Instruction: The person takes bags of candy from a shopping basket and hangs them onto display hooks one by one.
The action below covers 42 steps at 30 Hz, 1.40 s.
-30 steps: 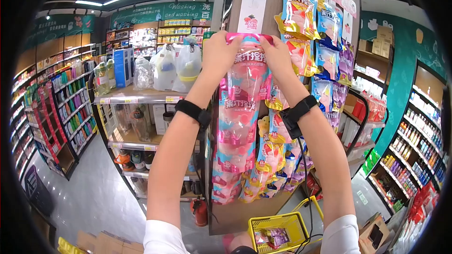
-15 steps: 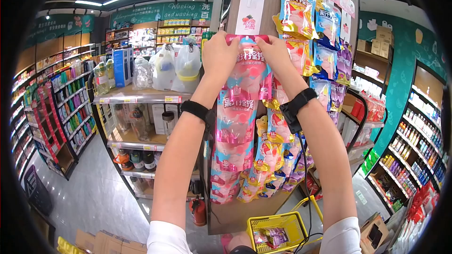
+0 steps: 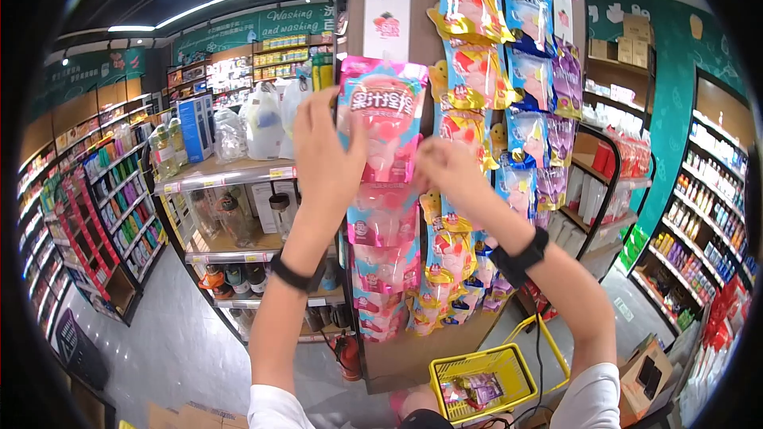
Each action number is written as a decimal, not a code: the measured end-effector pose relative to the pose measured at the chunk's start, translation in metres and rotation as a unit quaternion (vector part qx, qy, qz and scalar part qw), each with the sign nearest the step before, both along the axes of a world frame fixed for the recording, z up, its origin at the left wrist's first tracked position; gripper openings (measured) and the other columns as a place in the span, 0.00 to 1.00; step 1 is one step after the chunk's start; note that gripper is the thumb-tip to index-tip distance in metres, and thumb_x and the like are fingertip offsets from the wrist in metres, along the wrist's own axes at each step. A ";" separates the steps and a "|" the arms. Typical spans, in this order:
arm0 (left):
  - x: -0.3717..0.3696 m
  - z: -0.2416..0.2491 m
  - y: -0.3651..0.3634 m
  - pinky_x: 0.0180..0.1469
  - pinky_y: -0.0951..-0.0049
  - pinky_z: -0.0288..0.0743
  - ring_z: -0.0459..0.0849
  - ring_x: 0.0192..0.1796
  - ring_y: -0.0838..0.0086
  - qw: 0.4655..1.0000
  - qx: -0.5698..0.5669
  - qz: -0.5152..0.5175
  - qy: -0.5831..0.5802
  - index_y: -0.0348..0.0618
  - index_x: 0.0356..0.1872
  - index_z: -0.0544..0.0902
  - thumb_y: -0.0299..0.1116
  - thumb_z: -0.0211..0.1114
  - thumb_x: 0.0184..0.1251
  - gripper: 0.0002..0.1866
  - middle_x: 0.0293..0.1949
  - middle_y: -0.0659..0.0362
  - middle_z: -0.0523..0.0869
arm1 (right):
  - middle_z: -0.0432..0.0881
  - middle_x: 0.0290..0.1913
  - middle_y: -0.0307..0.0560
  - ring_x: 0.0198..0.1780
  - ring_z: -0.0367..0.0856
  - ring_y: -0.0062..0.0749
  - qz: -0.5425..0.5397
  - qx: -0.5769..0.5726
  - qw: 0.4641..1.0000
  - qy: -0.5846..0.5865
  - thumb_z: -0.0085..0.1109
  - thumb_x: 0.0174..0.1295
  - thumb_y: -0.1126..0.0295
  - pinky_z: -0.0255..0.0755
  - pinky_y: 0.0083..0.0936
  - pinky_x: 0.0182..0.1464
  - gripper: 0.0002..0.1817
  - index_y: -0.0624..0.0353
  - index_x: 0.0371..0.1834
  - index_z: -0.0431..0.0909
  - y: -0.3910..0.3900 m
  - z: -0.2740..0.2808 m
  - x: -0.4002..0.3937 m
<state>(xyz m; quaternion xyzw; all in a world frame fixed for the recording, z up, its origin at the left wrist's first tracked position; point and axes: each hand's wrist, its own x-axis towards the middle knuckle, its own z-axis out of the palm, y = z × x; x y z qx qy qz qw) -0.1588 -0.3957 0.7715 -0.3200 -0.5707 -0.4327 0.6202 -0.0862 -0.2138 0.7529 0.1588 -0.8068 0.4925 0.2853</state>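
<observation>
A pink-and-blue candy pouch (image 3: 387, 103) hangs upright at the front of a column of matching pouches (image 3: 385, 268) on the display. My left hand (image 3: 327, 151) is beside the pouch's left side, fingers stretched upward and the thumb over its front, gripping nothing. Near the pouch's lower right edge is my right hand (image 3: 453, 173), its fingers loosely bent, a little blurred, with nothing visible in them. Both wrists wear black bands.
Yellow (image 3: 473, 4) and blue candy pouches (image 3: 528, 24) hang to the right, with purple ones beyond. Below stands a yellow basket (image 3: 520, 365) holding a few packs. A shelf (image 3: 230, 171) with bagged goods is at left, a red fire extinguisher (image 3: 347, 356) below it.
Both hands have let go of the pouch's top edge and come down to its sides. The pouch now hangs by itself, and the view has shifted slightly right.
</observation>
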 end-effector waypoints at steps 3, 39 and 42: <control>0.027 -0.054 -0.001 0.51 0.59 0.70 0.77 0.46 0.56 0.999 -0.028 -0.025 0.030 0.35 0.49 0.75 0.25 0.64 0.59 0.16 0.44 0.50 0.78 | 0.79 0.27 0.44 0.26 0.80 0.29 -0.046 0.224 0.973 0.010 0.53 0.67 0.66 0.72 0.25 0.28 0.09 0.61 0.36 0.75 0.002 -0.066 0.057; 0.167 -0.763 0.295 0.42 0.59 0.75 0.83 0.39 0.51 0.412 -0.614 -0.338 -0.582 0.38 0.35 0.80 0.32 0.59 0.62 0.07 0.33 0.47 0.84 | 0.77 0.36 0.43 0.29 0.73 0.29 -0.363 -0.760 0.409 -0.351 0.48 0.64 0.70 0.73 0.28 0.38 0.10 0.59 0.44 0.74 0.227 -0.789 0.288; 0.171 -0.810 0.282 0.42 0.57 0.75 0.83 0.39 0.51 0.389 -0.614 -0.287 -0.624 0.39 0.33 0.80 0.32 0.60 0.61 0.07 0.33 0.47 0.84 | 0.76 0.34 0.43 0.27 0.71 0.29 -0.413 -0.678 0.422 -0.437 0.45 0.62 0.73 0.70 0.28 0.33 0.12 0.59 0.48 0.72 0.204 -0.903 0.285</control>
